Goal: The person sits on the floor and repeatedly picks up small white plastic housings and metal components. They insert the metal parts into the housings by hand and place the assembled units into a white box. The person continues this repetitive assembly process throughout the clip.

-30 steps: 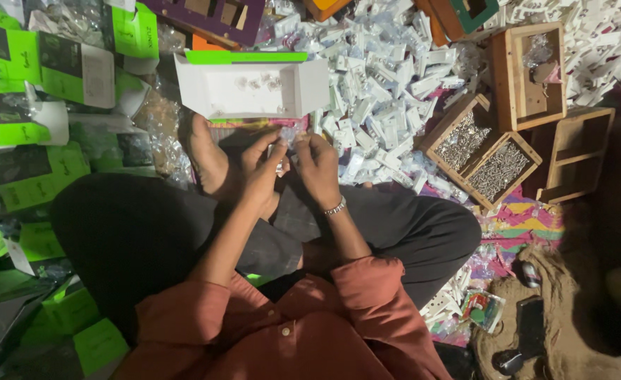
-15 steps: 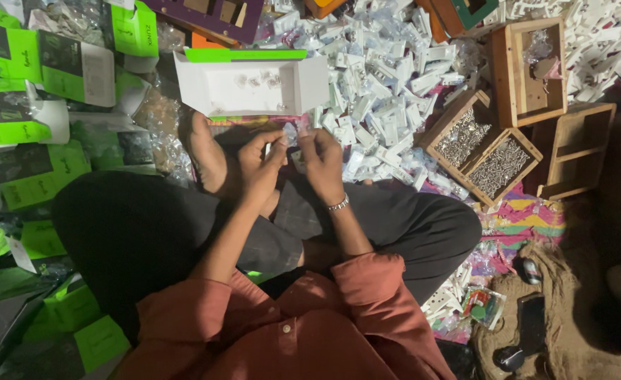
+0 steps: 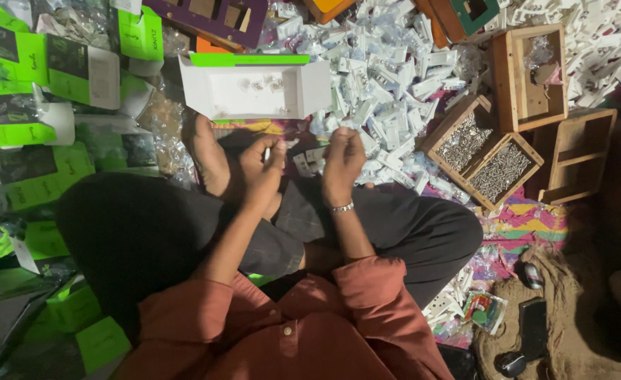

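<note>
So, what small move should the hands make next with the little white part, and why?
Probably the left hand should carry the small white plastic part pinched in its fingers forward to the open white cardboard box. The box lies just ahead with its green flap open and holds only a few bits. The right hand is closed nearby; what it holds cannot be told.

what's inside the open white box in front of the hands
The open white box holds only a few small dark bits scattered on its floor, near the back and left; too small to identify. The rest of its floor shows bare. Nothing covers its inside.
</note>
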Demonstrator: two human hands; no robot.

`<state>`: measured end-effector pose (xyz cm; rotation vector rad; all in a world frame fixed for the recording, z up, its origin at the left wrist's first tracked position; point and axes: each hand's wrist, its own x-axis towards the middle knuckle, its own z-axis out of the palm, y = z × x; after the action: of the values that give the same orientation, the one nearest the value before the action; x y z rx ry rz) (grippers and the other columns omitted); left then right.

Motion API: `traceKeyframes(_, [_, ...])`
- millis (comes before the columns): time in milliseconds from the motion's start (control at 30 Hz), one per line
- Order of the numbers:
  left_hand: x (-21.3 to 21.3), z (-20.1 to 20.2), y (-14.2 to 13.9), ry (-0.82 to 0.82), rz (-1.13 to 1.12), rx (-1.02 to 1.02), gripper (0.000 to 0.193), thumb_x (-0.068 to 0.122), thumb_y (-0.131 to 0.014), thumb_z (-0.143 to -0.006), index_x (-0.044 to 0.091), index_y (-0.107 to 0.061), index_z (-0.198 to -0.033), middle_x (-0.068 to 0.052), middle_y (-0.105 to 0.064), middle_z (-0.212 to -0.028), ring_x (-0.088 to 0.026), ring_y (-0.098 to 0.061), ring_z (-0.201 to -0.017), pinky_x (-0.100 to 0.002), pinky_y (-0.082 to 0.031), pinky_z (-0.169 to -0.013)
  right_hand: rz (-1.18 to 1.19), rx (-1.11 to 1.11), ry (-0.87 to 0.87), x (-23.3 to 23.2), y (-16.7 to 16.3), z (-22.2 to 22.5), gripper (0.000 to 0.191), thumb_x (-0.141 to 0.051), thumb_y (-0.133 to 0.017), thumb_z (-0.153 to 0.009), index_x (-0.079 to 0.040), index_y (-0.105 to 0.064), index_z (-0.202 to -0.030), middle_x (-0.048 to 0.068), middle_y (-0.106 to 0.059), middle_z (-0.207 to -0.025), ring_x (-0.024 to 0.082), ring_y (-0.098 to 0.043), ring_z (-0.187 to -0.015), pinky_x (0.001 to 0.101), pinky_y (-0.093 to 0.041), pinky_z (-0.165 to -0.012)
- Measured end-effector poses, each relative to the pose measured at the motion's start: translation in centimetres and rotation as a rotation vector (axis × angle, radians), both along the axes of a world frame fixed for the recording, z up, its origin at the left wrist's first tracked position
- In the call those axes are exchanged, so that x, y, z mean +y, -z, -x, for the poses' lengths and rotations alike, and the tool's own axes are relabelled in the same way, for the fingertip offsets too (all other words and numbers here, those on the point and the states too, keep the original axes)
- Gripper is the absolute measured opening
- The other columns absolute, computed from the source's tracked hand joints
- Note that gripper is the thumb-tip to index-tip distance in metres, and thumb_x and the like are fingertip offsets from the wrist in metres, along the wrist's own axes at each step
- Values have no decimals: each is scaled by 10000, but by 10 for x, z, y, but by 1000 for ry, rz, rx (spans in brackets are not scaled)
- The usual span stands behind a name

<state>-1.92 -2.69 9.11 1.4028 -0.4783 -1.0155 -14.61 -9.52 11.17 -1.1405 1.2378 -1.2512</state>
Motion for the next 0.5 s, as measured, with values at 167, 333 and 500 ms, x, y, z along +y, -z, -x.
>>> traceKeyframes(167, [-7,-16,-16,-144,93,188,175,120,-677,-1020,-38,-686,-1094,-22,-648,-876,-81,-570,-703,-236,-454,-630,-169,64,-119,-9,7,11,247,-219,-619,-1057,-10,-662,-932,-13,-596,-732,71,-506,-600,262,-400,-544])
traceKeyframes(333, [-15,-53,-47,-180,120,478,371,268,-560,-1029,55,-598,-1330,-112,-753,-1063,-92,-573,-653,-236,-446,-588,116,627,-521,-1,-6,0,159,-185,-688,-939,-43,-735,-991,127,-735,-813,268,-714,-698,369,-529,-620])
traceKeyframes(500, [-11,-45,-54,-93,25,135,397,282,-561,-1057,12,-619,-1342,-92,-742,-987,-89,-561,-617,-226,-466,-566,68,845,-761,10,-7,-5,234,-235,-733,-876,-26,-712,-978,215,-720,-829,409,-694,-783,466,-510,-671])
